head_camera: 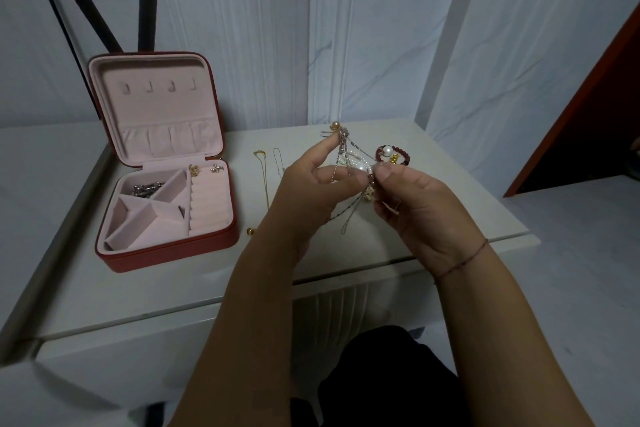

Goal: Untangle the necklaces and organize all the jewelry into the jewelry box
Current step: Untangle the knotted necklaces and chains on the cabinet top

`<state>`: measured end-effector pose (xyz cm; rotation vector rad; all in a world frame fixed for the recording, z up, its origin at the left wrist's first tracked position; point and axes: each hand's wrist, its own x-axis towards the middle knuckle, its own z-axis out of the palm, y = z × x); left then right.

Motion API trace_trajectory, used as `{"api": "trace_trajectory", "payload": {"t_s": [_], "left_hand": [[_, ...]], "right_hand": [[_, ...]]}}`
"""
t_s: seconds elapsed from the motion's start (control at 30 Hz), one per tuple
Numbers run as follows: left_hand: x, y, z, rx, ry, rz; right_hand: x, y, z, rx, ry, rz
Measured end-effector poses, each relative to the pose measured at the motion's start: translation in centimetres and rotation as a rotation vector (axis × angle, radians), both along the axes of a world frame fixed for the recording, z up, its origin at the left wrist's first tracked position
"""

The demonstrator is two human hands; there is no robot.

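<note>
The tangled necklaces (350,163) are a knot of thin silver chains and small white pearls, held up at the centre of the frame above the white table (104,288). The left hand (308,184) pinches a strand between thumb and fingertips, and the right hand (415,204) pinches the pearl cluster. The fingers hide the knot's middle.

At the left, the red jewelry box (166,253) stands open with a pink lining and silver pieces (147,189) in a rear compartment. A gold chain (263,177) and a silver chain (277,159) lie between the box and the hands. A dark red bead bracelet (394,154) sits behind the right fingers, partly covered.

The tangle runs roughly top to bottom, with loose loops hanging from its lower end.
</note>
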<state>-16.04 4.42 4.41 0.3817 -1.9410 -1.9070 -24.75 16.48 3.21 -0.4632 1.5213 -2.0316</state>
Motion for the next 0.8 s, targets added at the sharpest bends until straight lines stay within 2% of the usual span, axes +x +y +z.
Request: {"api": "trace_trajectory", "payload": {"t_s": [0.3, 0.43, 0.8], "left_hand": [[-0.2, 0.8, 0.5, 0.021, 0.029, 0.006], [-0.6, 0.1, -0.2, 0.086, 0.065, 0.017], [-0.6, 0.2, -0.4, 0.053, 0.127, 0.099]], "right_hand": [[0.1, 0.1, -0.1, 0.035, 0.022, 0.015], [0.3, 0.1, -0.1, 0.135, 0.146, -0.01], [0.8, -0.2, 0.6, 0.196, 0.452, -0.202]]}}
